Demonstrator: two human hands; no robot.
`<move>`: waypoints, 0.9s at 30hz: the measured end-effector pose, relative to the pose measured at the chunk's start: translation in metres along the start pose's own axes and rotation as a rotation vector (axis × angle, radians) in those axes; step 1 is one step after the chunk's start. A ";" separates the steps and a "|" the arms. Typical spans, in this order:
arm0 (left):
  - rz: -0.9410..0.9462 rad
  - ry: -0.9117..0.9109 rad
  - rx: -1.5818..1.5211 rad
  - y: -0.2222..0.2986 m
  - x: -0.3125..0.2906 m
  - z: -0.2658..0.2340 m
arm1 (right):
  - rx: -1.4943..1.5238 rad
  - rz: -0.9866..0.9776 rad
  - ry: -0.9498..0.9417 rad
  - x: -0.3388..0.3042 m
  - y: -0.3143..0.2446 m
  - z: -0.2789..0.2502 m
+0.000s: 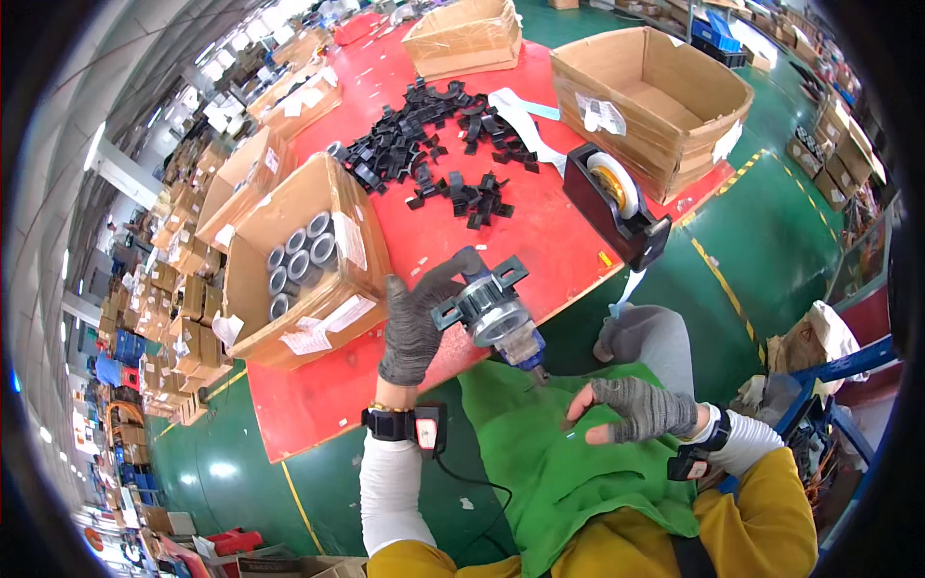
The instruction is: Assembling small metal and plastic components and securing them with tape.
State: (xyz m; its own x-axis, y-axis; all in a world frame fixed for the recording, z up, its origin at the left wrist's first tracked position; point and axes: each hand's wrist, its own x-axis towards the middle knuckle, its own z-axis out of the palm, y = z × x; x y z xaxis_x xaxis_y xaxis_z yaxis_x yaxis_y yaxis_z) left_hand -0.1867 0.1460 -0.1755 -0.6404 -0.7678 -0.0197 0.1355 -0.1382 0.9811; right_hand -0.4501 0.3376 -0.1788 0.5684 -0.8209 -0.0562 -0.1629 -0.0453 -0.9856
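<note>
Gloved hands hold a clipped grey ring over the front edge of a red table

The left hand (416, 323), in a grey glove, grips a grey ring-shaped part (501, 323) fitted with black brackets, held just past the edge of the red table (540, 246) above a green apron (578, 482). That spot probably keeps it within easy reach of both hands. Behind the ring is a blue-and-dark tool (531, 358), perhaps a driver, its tip toward the wearer; the ring hides too much to be sure.

The right hand (636, 409) hovers over the apron, thumb and forefinger slightly apart; whether they pinch something small, I cannot tell.

Supplies ring the work, seemingly for short reaches: a cardboard box (374, 265) of grey rings (300, 264) at left, loose black clips (400, 140) heaped beyond, and a black tape dispenser (588, 193) at right, near the table's edge.
</note>
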 end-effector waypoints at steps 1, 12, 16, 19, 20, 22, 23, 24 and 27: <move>0.002 -0.004 -0.004 -0.010 0.004 0.002 | 0.009 0.011 0.024 0.001 0.003 0.000; 0.022 0.515 0.313 -0.045 -0.098 0.047 | 0.058 0.033 0.096 0.001 0.019 0.001; -0.295 0.207 0.294 -0.046 -0.111 0.112 | 0.046 -0.037 0.088 0.001 0.025 0.003; -0.304 0.249 0.133 -0.059 -0.107 0.141 | 0.065 -0.047 0.091 0.003 0.026 0.005; -0.299 0.298 0.108 -0.061 -0.105 0.145 | 0.064 -0.046 0.096 0.002 0.025 0.004; -0.294 0.343 0.085 -0.064 -0.104 0.149 | 0.151 0.042 0.088 -0.001 0.019 0.003; -0.292 0.391 0.125 -0.067 -0.104 0.149 | 0.153 0.041 0.093 -0.002 0.019 0.002; -0.289 0.438 0.166 -0.070 -0.103 0.148 | 0.138 0.098 0.074 -0.004 0.019 0.000; -0.245 0.500 0.153 -0.078 -0.100 0.150 | -0.008 0.102 0.103 -0.003 0.001 -0.013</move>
State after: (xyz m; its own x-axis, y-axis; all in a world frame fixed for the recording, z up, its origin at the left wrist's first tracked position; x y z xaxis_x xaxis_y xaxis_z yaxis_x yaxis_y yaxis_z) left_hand -0.2467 0.3270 -0.2209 -0.1994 -0.9321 -0.3023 -0.1065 -0.2861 0.9523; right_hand -0.4627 0.3324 -0.1772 0.4628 -0.8755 -0.1394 -0.2225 0.0375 -0.9742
